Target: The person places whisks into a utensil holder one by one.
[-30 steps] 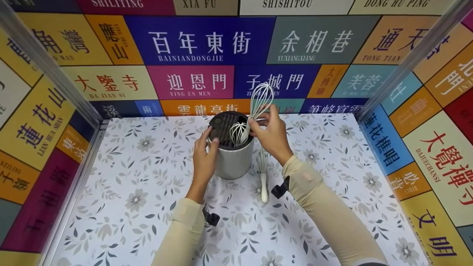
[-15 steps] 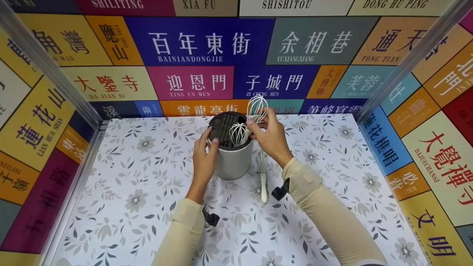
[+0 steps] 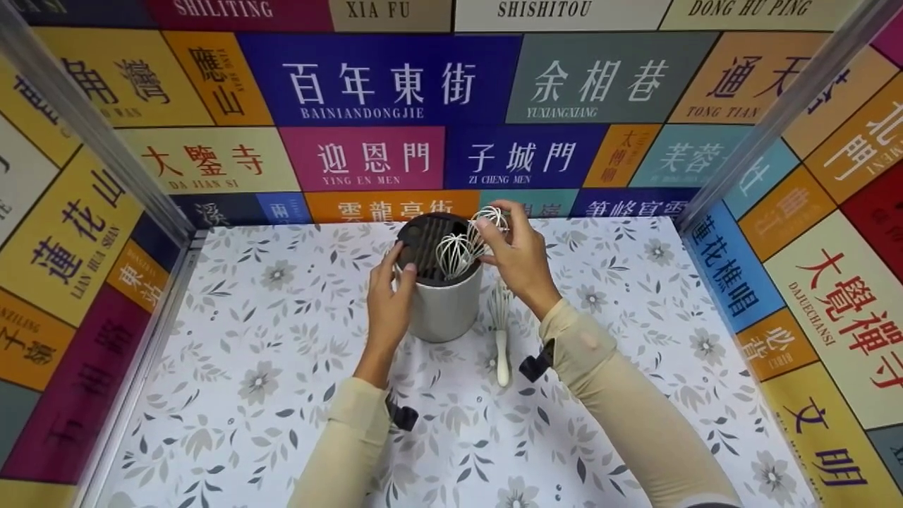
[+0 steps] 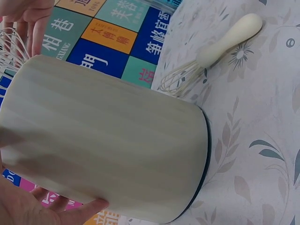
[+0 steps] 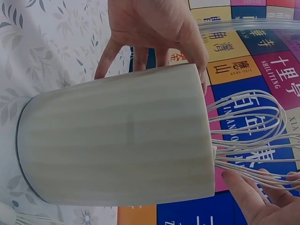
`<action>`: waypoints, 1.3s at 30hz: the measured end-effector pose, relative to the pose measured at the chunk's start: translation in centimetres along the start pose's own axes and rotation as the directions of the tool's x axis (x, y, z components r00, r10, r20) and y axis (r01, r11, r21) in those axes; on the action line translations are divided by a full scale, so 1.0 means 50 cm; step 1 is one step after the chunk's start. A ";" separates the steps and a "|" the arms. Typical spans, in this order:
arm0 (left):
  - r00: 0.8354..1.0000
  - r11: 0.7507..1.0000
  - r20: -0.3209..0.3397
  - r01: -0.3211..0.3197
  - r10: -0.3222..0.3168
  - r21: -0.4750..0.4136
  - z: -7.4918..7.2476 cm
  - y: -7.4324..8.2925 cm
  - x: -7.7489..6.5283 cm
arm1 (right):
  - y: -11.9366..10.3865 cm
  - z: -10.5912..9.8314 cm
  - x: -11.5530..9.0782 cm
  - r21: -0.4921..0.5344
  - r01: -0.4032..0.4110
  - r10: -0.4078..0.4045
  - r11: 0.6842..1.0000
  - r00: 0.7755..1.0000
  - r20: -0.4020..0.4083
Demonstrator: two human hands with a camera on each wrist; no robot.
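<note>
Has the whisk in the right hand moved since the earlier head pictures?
Yes, down: judged against the unmoved canister, the held whisk has sunk, its wire end now nearer the canister's black top.

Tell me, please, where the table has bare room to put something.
Bare tablecloth lies between left hand and left wall, between right hand and right wall, and between the sleeves, this side of the loose whisk. Crowded: the holder's top, with two whisks and both hands.

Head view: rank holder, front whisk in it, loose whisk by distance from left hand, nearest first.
1. Holder: touching the left hand, on its right.
2. Front whisk: wires up out of the holder's top.
3. Loose whisk: lying beyond the holder's right side.
</note>
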State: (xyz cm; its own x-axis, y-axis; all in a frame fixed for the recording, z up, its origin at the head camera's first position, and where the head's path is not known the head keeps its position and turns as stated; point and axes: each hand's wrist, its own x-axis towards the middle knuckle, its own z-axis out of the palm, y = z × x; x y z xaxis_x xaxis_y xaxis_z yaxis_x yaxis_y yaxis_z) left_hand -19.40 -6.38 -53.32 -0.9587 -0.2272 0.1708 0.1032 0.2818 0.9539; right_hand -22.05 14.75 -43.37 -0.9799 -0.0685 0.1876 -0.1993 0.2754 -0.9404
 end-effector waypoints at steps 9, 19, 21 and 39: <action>1.000 1.000 -0.002 -0.003 0.003 0.012 0.000 0.001 0.000 | 0.002 -0.004 -0.003 0.066 0.003 -0.004 0.998 1.000 0.011; 1.000 1.000 0.001 0.001 -0.001 0.006 -0.001 0.004 0.000 | 0.006 -0.001 -0.002 0.037 -0.025 0.024 0.999 0.999 0.027; 1.000 1.000 0.000 0.006 -0.006 0.006 -0.001 0.004 0.000 | 0.006 0.000 -0.001 0.038 -0.040 0.039 0.998 0.999 0.034; 1.000 1.000 -0.005 0.006 -0.006 0.027 0.001 0.002 0.002 | 0.010 0.004 0.000 -0.048 -0.089 0.093 0.995 0.991 0.093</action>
State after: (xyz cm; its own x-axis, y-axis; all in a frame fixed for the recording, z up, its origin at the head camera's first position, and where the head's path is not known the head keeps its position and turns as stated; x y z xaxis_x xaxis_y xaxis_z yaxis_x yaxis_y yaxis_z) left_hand -19.49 -6.35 -53.23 -0.9579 -0.2339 0.1663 0.0899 0.3055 0.9479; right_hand -22.14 14.71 -43.92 -0.9887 -0.1318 0.0717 -0.1115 0.3259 -0.9388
